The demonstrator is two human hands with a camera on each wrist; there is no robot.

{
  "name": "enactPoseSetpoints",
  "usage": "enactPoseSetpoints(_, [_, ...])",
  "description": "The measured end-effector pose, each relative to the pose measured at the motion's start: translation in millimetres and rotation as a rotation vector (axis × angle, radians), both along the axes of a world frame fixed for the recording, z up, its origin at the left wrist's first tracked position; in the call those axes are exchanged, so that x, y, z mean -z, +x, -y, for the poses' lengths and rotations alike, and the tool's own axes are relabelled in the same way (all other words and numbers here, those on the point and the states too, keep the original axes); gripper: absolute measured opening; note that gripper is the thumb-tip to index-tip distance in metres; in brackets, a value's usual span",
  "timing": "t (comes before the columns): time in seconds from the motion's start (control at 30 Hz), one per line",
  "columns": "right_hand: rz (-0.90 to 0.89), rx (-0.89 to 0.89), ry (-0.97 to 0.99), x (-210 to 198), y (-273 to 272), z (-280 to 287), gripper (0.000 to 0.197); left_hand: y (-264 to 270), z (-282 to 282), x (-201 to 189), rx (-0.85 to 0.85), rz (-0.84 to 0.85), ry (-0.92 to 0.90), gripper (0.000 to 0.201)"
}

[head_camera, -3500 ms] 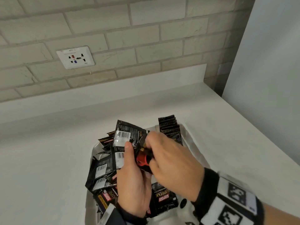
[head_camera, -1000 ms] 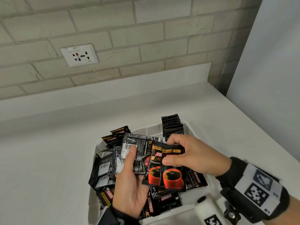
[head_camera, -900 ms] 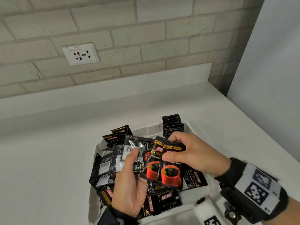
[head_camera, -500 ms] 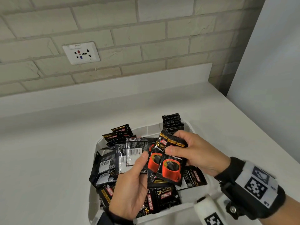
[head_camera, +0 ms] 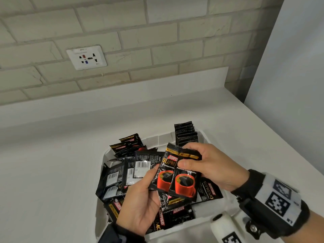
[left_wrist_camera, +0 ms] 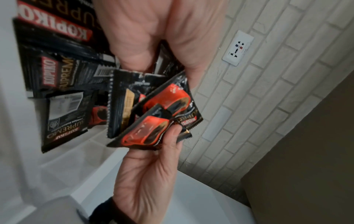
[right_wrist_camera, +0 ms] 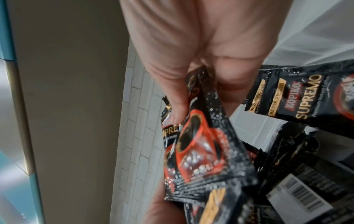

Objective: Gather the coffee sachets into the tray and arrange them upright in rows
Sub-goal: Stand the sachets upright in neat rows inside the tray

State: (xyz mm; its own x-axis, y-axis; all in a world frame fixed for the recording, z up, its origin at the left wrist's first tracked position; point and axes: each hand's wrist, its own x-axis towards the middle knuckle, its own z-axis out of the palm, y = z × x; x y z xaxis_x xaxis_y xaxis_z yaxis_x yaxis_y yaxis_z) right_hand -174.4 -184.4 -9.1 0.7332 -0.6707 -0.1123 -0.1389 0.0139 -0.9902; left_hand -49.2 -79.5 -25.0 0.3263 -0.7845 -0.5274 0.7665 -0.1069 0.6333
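Two coffee sachets (head_camera: 177, 174) pinched at top by right hand (head_camera: 208, 165), above white tray (head_camera: 103, 172); left hand (head_camera: 140, 202) grips their lower edge. Loose sachets (head_camera: 114, 179) heaped in tray; upright row (head_camera: 185, 133) at far right corner.

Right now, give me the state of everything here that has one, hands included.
right hand: pinching the tops of two sachets, front side up, above the tray
left hand: gripping a fan of sachets, barcode side up
upright row: standing on edge in the tray's far right corner
loose sachets: lying jumbled in the tray
tray: holding sachets
wall socket: nothing plugged in
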Motion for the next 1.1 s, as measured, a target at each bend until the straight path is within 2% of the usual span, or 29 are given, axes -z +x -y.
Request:
enactPoseSetpoints(0.1, [0.016, 0.026, -0.017, -4.7, -3.9, 5.0, 0.013, 1.3, -1.0, -1.9, -0.036, 0.027, 0.005, 0.021])
enactPoseSetpoints(0.17, [0.034, 0.082, -0.037, -12.1, -10.6, 16.7, 0.021, 5.7, -2.7, -4.8, -0.088, 0.053, -0.006, 0.025])
enactPoseSetpoints(0.23, [0.048, 0.154, -0.066, -23.6, -18.8, 30.7, 0.014, 13.2, -6.0, -9.4, -0.135, 0.098, -0.018, 0.028])
enactPoseSetpoints(0.27, [0.038, 0.179, -0.111, -30.3, -22.8, 37.4, 0.010, 17.7, -8.0, -11.8, -0.159, 0.118, -0.029, 0.029])
enactPoseSetpoints(0.33, [-0.029, 0.183, -0.246, -40.6, -28.4, 48.6, 0.015, 26.3, -12.1, -16.9, -0.202, 0.157, -0.046, 0.027])
enactPoseSetpoints(0.43, [-0.202, 0.002, -0.437, -44.3, -27.1, 56.0, 0.019, 33.8, -15.5, -23.4, -0.235, 0.185, -0.071, 0.018])
enactPoseSetpoints(0.57, [-0.551, -0.317, -0.698, -25.6, -12.8, 56.2, 0.022, 34.9, -17.0, -29.8, -0.230, 0.216, -0.068, 0.023])
enactPoseSetpoints(0.7, [-0.815, -0.368, -0.959, -13.6, 1.8, 52.7, 0.018, 36.5, -19.5, -29.5, -0.254, 0.218, -0.077, 0.017])
enactPoseSetpoints(0.8, [-0.876, -0.394, -1.176, -9.9, 5.9, 54.5, 0.028, 38.7, -21.8, -30.0, -0.267, 0.223, -0.087, 0.014])
enactPoseSetpoints(0.9, [-0.931, -0.493, -1.342, -9.4, 4.1, 56.9, 0.035, 41.2, -22.0, -29.4, -0.261, 0.233, -0.087, 0.023])
enactPoseSetpoints(0.97, [-0.964, -0.546, -1.398, -9.9, 1.7, 56.5, 0.034, 42.4, -20.7, -28.1, -0.266, 0.241, -0.077, 0.026])
enactPoseSetpoints(1.1, [-0.978, -0.554, -1.477, -10.4, 1.7, 55.8, 0.029, 40.8, -16.0, -28.2, -0.244, 0.249, -0.075, 0.019])
